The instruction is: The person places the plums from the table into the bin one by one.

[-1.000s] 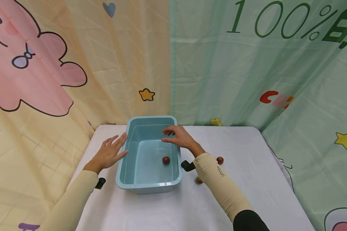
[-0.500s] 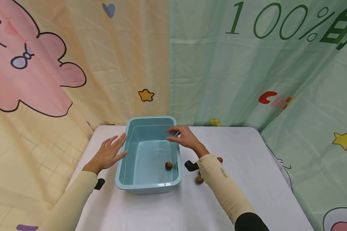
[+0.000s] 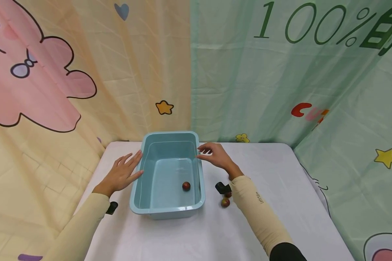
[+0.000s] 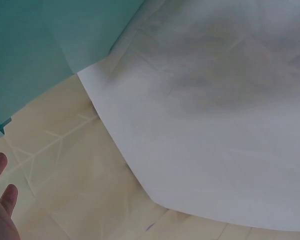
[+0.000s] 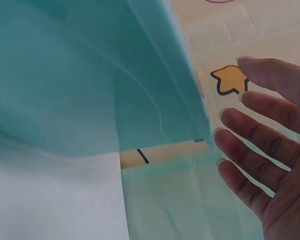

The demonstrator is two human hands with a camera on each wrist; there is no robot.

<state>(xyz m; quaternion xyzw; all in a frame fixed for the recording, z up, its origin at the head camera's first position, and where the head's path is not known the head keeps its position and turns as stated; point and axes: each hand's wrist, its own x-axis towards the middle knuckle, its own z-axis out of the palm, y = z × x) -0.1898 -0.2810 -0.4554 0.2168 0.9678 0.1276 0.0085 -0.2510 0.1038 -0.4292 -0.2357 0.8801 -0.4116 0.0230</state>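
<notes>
A light blue plastic basin (image 3: 168, 170) stands on the white-covered table. One small, round, reddish-brown fruit (image 3: 186, 186) lies on its floor, toward the right side. My left hand (image 3: 119, 174) has its fingers extended, with the fingertips right at the basin's left rim. At the right rim is my right hand (image 3: 215, 156), its fingers loosely bent and apart from the thumb; the right wrist view shows nothing between the fingers (image 5: 255, 135). Outside the basin to the right lies a red-green fruit (image 3: 225, 202). Behind it another fruit (image 3: 228, 194) is partly hidden by the wrist camera.
The white cloth (image 3: 281, 203) covers the tabletop around the basin. Printed curtains (image 3: 235, 79) hang along the back and both sides of the table. A black wrist camera (image 3: 223, 187) sits on the right wrist, above the loose fruit.
My right hand has moved right, from over the basin's inside to its right rim. The fruit inside shifted right, then back left. My left hand has stayed in place.
</notes>
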